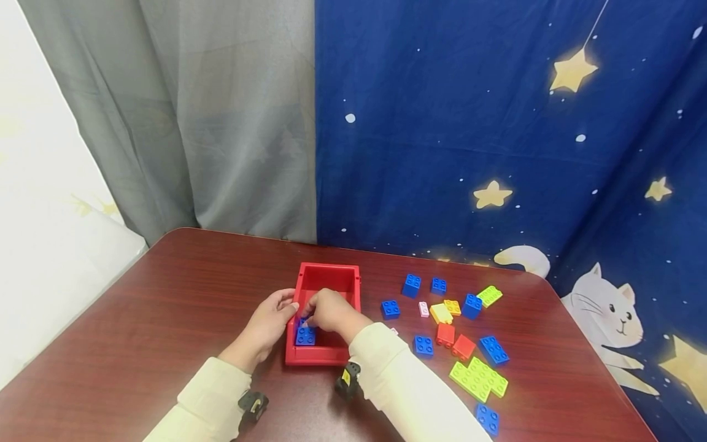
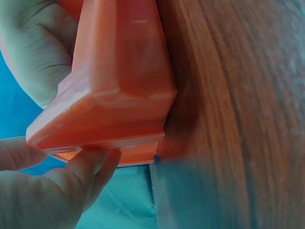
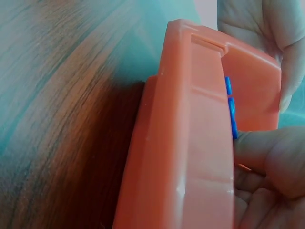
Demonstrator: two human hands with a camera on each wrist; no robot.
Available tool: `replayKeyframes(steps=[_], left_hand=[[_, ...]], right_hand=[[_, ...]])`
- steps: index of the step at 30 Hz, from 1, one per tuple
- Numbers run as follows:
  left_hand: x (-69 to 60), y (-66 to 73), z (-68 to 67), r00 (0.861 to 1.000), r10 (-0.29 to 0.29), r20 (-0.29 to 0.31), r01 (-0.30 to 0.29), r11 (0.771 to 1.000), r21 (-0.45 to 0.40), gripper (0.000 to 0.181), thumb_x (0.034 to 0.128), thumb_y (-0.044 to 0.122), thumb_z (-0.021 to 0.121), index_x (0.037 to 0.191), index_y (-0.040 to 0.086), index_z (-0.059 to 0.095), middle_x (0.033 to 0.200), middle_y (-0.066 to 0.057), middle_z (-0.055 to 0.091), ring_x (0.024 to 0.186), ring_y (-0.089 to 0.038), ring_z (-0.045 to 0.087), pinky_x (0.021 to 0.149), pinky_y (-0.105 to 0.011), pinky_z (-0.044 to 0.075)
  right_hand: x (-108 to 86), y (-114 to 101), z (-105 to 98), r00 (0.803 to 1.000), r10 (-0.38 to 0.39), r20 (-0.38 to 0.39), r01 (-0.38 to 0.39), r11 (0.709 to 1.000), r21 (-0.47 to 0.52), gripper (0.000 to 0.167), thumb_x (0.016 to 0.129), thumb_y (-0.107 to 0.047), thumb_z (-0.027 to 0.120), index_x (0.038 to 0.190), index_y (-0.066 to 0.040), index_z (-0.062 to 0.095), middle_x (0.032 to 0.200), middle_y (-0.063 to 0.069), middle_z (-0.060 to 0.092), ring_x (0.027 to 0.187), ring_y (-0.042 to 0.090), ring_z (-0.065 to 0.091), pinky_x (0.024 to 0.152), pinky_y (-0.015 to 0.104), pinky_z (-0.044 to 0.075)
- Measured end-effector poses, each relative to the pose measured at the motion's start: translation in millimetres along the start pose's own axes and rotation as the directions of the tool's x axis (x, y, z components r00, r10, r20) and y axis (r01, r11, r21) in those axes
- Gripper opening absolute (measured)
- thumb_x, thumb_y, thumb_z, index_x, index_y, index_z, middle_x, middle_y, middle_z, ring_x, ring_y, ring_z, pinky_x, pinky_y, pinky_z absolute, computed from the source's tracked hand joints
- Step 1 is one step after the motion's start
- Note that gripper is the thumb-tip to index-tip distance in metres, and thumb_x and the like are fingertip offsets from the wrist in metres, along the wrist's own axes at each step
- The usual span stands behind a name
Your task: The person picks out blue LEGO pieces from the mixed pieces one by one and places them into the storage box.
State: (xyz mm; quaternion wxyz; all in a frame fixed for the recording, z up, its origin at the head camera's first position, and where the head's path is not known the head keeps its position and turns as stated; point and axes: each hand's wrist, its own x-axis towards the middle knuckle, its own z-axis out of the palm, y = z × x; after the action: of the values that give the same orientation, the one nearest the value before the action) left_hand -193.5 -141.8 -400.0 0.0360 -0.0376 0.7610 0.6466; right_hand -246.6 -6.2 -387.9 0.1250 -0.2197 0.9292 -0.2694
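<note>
A red plastic box, open at the top, stands on the table. My left hand holds its left wall, thumb at the rim and fingers on the outside; the left wrist view shows this hand from below the wall. My right hand reaches down inside, its fingertips pinching a blue toy brick against the left side. This brick is mostly covered by the fingers. Just in front of it, in the near left corner, lies a blue brick with studs up. Blue studs show past the box wall in the right wrist view.
Right of the box lie several loose bricks: blue ones, red ones, yellow ones, a small pink one and lime green ones. Curtains hang behind the table's far edge.
</note>
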Motion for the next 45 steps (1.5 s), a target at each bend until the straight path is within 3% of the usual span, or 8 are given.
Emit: replayKeyframes(steps=[8,14,19,26,34,45], left_hand=[[-1.5,2.3,0.9,1.0,0.016,0.0,-0.016,1.0,0.008,0.043,0.1002,0.007,0.044,0.141,-0.007,0.036,0.137,-0.031,0.045,0.123,-0.044,0.049,0.104,-0.054,0.04],[-2.4,2.3,1.1,1.0,0.024,-0.006,-0.024,1.0,0.008,0.043,0.1002,0.007,0.044,0.14,-0.008,0.036,0.136,-0.031,0.047,0.122,-0.044,0.049,0.103,-0.054,0.041],[-2.9,0.8,1.6,1.0,0.027,-0.011,-0.027,1.0,0.013,0.043,0.1002,0.007,0.044,0.14,-0.008,0.036,0.135,-0.03,0.047,0.122,-0.042,0.05,0.103,-0.052,0.042],[-2.1,0.2,2.2,0.999,0.038,-0.011,-0.038,0.999,0.013,0.043,0.1007,0.006,0.043,0.14,-0.009,0.035,0.134,-0.03,0.048,0.12,-0.041,0.052,0.102,-0.05,0.044],[-1.5,-1.0,2.2,0.999,0.043,-0.016,-0.043,0.999,0.0,0.042,0.1005,0.006,0.042,0.139,-0.01,0.036,0.134,-0.031,0.048,0.123,-0.04,0.05,0.101,-0.047,0.045],[-0.9,-2.4,1.3,1.0,0.015,-0.019,-0.014,0.999,0.04,0.045,0.1009,0.009,0.043,0.142,-0.006,0.034,0.137,-0.029,0.046,0.124,-0.041,0.05,0.105,-0.051,0.041]], right_hand=[[-2.8,-4.1,-1.3,1.0,0.01,0.008,-0.01,1.0,-0.028,0.018,0.081,-0.011,0.076,0.099,-0.008,0.076,0.087,0.002,0.071,0.079,0.013,0.062,0.08,0.027,0.056],[-8.4,-12.9,-4.9,1.0,-0.009,-0.03,0.007,0.996,-0.089,0.022,0.084,-0.014,0.073,0.106,-0.009,0.075,0.088,0.002,0.071,0.077,0.013,0.062,0.081,0.027,0.056],[-16.3,-19.4,-9.3,0.997,-0.04,-0.067,0.027,0.983,-0.181,0.03,0.085,-0.018,0.073,0.115,-0.013,0.072,0.102,0.001,0.072,0.092,0.015,0.066,0.086,0.029,0.055],[-29.7,-26.7,-18.9,0.988,-0.086,-0.128,0.052,0.967,-0.251,0.035,0.085,-0.025,0.073,0.117,-0.014,0.07,0.108,0.001,0.069,0.103,0.016,0.064,0.09,0.03,0.053],[-49.2,-30.1,-25.4,0.97,-0.158,-0.184,0.086,0.934,-0.346,0.044,0.084,-0.033,0.073,0.125,-0.018,0.066,0.12,0.0,0.065,0.114,0.016,0.058,0.091,0.032,0.053],[-79.0,-19.0,-28.6,0.924,-0.273,-0.269,0.138,0.892,-0.431,0.056,0.082,-0.035,0.075,0.133,-0.02,0.058,0.13,0.001,0.057,0.12,0.017,0.052,0.084,0.035,0.057]])
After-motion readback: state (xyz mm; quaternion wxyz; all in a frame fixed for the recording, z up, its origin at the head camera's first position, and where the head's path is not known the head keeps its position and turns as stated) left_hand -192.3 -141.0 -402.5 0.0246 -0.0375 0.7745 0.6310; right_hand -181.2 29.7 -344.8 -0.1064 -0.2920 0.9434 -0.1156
